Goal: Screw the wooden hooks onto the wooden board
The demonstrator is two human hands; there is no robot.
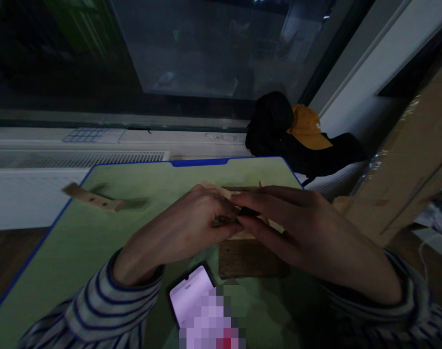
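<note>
My left hand (201, 215) and my right hand (295, 220) meet over the middle of the table, fingertips bent in and close together. Both are closed around something that the fingers mostly hide; a dark patch shows between my right thumb and index finger. Pale wooden pieces (211, 185) stick out behind and between the hands. Just below them lies a brown wooden block (252, 259), its far part covered by the fingers. Off to the left, a curved pale wooden strip (93, 198) with holes lies at the table's left edge, apart from both hands.
A smartphone (194, 291) with a lit screen, partly pixelated, lies at the near side of the green, blue-edged table (163, 182). Beyond the table are a radiator (32, 194), a dark window (192, 53), and black items with an orange cap (308, 126). Cardboard (399, 160) stands right.
</note>
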